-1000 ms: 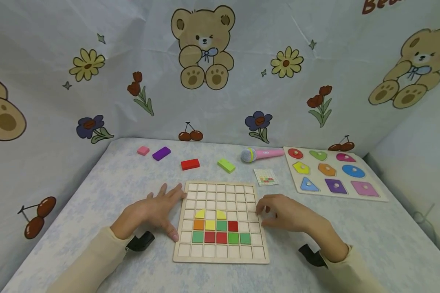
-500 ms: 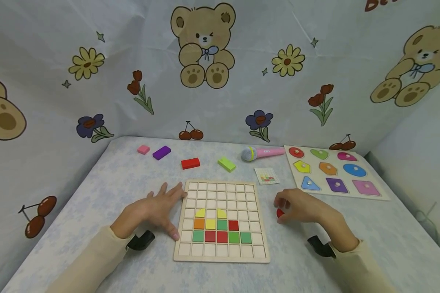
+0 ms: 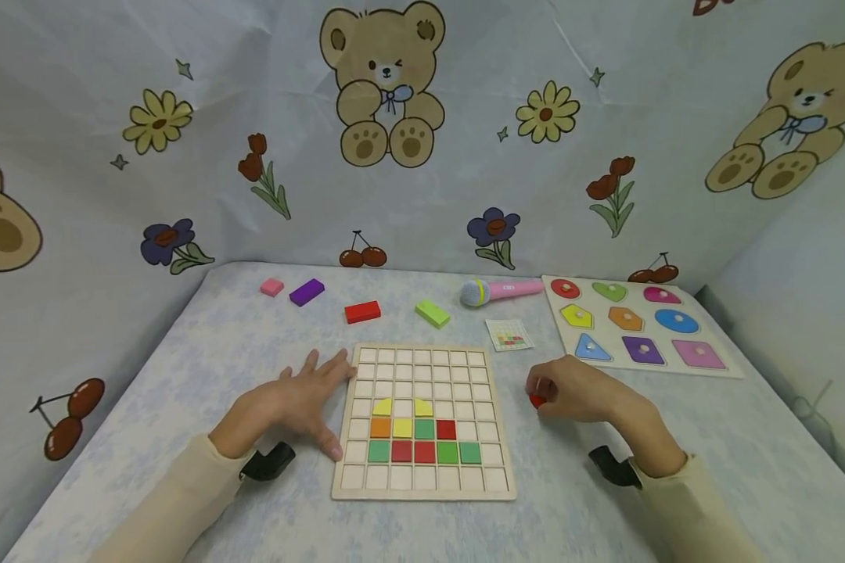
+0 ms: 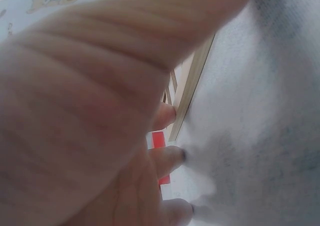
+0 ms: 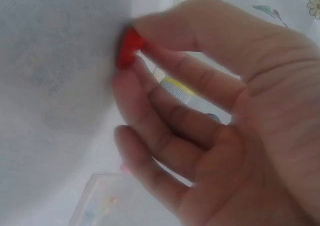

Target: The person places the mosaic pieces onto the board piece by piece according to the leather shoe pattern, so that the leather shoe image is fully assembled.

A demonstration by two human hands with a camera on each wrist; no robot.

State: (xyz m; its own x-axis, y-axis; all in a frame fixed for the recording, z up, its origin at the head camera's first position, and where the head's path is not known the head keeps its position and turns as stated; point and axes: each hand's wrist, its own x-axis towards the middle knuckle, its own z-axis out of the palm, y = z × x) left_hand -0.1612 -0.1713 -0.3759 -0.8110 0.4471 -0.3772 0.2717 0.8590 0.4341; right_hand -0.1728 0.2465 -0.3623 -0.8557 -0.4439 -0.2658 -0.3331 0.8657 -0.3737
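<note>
Just right of the board, my right hand [image 3: 579, 389] pinches a small glossy red piece [image 5: 128, 48] between thumb and fingertips, close to the tabletop. The fingers cover much of it, so its exact shape cannot be told. My left hand [image 3: 292, 407] lies with spread fingers along the left edge of the wooden grid board [image 3: 422, 494], its thumb and fingertips touching the frame. Several coloured tiles sit in the board's cells: two yellow quarter-rounds [image 3: 423, 408] above rows of orange, yellow, green and red squares [image 3: 425, 451].
Behind the board lie a pink block [image 3: 271, 287], a purple block [image 3: 307, 292], a red block [image 3: 362, 312] and a lime-green block [image 3: 433, 313]. A toy microphone [image 3: 501, 292], a small pattern card [image 3: 508, 335] and a knobbed shape puzzle [image 3: 642, 328] are farther right.
My right hand has moved right, away from the board's right edge, and the red piece has come into sight in its fingertips. The left hand and board stay put.
</note>
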